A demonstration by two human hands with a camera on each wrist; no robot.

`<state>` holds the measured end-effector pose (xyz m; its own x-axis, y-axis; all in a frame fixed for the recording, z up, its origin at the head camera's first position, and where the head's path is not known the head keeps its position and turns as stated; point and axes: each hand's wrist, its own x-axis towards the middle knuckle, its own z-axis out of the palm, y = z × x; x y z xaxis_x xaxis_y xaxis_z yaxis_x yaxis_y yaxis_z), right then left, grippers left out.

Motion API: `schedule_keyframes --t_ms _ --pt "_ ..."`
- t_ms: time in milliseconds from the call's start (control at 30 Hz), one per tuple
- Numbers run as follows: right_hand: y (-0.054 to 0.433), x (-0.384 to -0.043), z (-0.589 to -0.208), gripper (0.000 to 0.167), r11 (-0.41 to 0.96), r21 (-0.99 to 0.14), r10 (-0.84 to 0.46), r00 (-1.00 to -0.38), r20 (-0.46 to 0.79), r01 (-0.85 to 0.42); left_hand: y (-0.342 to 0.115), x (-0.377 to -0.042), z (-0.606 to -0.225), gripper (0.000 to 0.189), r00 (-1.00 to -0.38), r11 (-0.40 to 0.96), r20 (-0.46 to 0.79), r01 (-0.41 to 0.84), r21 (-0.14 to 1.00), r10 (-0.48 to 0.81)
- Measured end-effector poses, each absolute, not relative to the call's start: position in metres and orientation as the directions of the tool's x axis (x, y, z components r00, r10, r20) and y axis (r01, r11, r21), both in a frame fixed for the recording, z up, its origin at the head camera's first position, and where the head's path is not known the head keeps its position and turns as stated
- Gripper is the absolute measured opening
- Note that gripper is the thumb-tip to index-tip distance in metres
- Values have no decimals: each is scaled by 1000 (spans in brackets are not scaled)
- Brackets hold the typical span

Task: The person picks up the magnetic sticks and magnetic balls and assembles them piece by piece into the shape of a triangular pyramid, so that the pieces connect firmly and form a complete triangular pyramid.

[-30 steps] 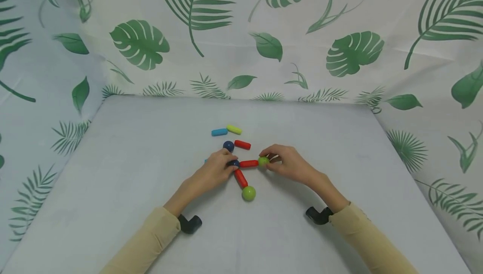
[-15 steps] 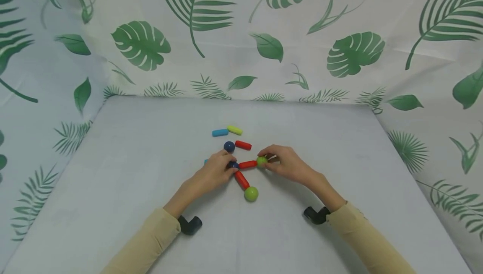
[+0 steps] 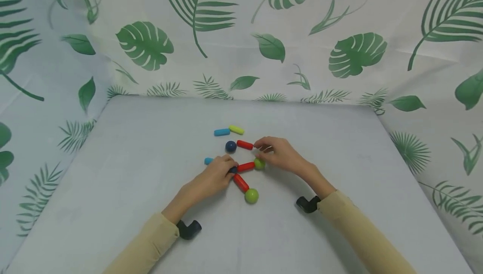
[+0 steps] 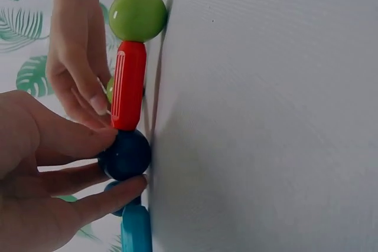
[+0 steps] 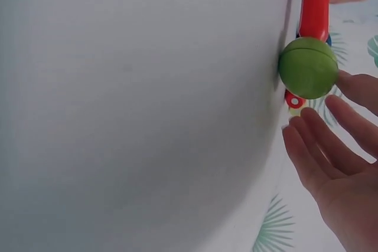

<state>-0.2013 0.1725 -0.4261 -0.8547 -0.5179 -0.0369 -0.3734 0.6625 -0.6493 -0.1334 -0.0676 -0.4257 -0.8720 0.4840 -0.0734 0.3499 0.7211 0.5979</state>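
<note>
My left hand (image 3: 213, 175) pinches a dark blue ball (image 4: 125, 156) between thumb and fingers. Two red rods join that ball: one rod (image 3: 246, 166) runs right to a green ball (image 3: 259, 164), the other (image 3: 241, 183) runs toward me to a second green ball (image 3: 251, 196). A light blue rod (image 3: 209, 161) shows partly behind the left hand. My right hand (image 3: 281, 153) has its fingers spread beside the right-hand green ball, the thumb right at its surface in the right wrist view. Its fingertips are close to the end of a loose red rod (image 3: 245, 144).
Farther back on the white table (image 3: 151, 139) lie another dark blue ball (image 3: 231, 146), a light blue rod (image 3: 222, 132) and a yellow rod (image 3: 236, 129). A leaf-patterned cloth (image 3: 226, 64) rises behind the table. Black fittings (image 3: 189, 229) sit at both wrists.
My right hand has let go of the right-hand green ball, and its fingers have moved back toward the loose red rod. The left hand still holds the blue ball, slightly nearer me.
</note>
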Motion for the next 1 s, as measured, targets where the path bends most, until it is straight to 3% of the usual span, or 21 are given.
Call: schedule_keyframes --t_ms 533,1000 --pt "135 -237 -434 34 754 -551 -500 -857 -125 -359 -73 -129 -432 36 -866 716 -49 377 588 497" --pt "133 -243 -433 28 761 -520 -479 -876 -47 -388 -74 -127 -432 36 -889 732 -42 347 587 455"
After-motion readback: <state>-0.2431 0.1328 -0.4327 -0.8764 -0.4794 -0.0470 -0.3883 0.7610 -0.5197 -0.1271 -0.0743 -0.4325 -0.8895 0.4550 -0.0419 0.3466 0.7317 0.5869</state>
